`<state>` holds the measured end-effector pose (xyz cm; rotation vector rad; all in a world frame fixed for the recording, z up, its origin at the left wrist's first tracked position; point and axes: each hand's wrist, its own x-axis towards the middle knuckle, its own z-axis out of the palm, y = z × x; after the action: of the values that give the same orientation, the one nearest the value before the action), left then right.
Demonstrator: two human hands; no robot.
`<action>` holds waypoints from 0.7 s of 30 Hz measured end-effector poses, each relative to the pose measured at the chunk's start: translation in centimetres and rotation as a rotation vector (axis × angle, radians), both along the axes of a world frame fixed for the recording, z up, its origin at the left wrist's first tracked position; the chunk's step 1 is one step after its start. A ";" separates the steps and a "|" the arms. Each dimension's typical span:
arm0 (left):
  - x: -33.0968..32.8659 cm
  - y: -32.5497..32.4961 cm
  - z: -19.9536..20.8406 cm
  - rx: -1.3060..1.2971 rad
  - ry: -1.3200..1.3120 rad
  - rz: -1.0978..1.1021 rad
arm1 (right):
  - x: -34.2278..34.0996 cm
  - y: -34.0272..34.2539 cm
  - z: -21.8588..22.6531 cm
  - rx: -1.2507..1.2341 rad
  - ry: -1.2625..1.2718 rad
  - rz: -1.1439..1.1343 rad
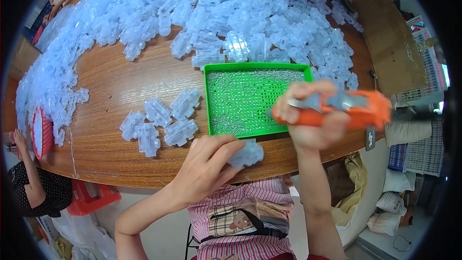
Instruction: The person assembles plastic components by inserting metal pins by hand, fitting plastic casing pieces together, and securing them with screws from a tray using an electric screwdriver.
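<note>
My left hand (206, 162), fingers closed, grips a translucent plastic part (248, 154) at the table's front edge. My right hand (313, 115) is wrapped round an orange power screwdriver (358, 108), slightly blurred. The tool's tip points left over a green perforated tray (210, 101), which holds many small silver screws (231, 124). Left of the tray lies a small group of similar clear plastic parts (157, 111) on the wooden table. The tool and right hand cover the tray's right front corner.
A huge heap of clear plastic parts (269, 14) spans the back and left of the table (110, 82). A red basket (44, 132) stands at the left edge, near another person's hand (20, 142). Cardboard (392, 43) is at the right; a red stool (91, 197) stands below.
</note>
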<state>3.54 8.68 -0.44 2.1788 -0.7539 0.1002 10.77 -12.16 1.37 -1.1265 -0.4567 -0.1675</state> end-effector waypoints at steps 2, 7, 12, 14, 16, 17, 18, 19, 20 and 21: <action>0.5 -0.7 -0.1 -0.038 0.012 0.019 | -1.2 -0.4 3.0 0.016 -0.096 0.026; 0.9 -2.2 -1.9 -0.142 -0.009 0.078 | -4.1 0.2 6.5 -0.058 -0.230 -0.051; 0.7 -2.4 -2.3 -0.120 0.058 0.111 | -5.1 0.3 5.5 -0.154 -0.221 -0.024; 0.5 -2.4 -2.9 -0.139 0.060 0.104 | -5.2 0.3 4.8 -0.155 -0.215 -0.009; 0.7 -2.3 -3.1 -0.157 0.056 0.096 | -4.9 0.5 4.4 -0.151 -0.221 0.012; 0.7 -2.4 -3.2 -0.168 0.068 0.092 | -5.0 0.5 4.4 -0.153 -0.218 0.014; 0.7 -2.3 -3.3 -0.178 0.079 0.088 | -5.2 0.6 4.5 -0.116 -0.140 0.031; 0.7 -2.3 -3.3 -0.179 0.082 0.091 | -5.3 0.7 4.5 -0.080 -0.062 0.047; 0.7 -2.3 -3.3 -0.197 0.077 0.090 | -5.2 1.0 4.3 -0.103 -0.077 0.022; 0.8 -2.3 -3.4 -0.217 0.074 0.085 | -5.2 1.0 4.3 -0.107 -0.072 0.021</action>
<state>4.31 6.33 -3.82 1.9966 -0.5807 0.1373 5.59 -11.13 5.67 -1.2232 -0.5464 -0.1674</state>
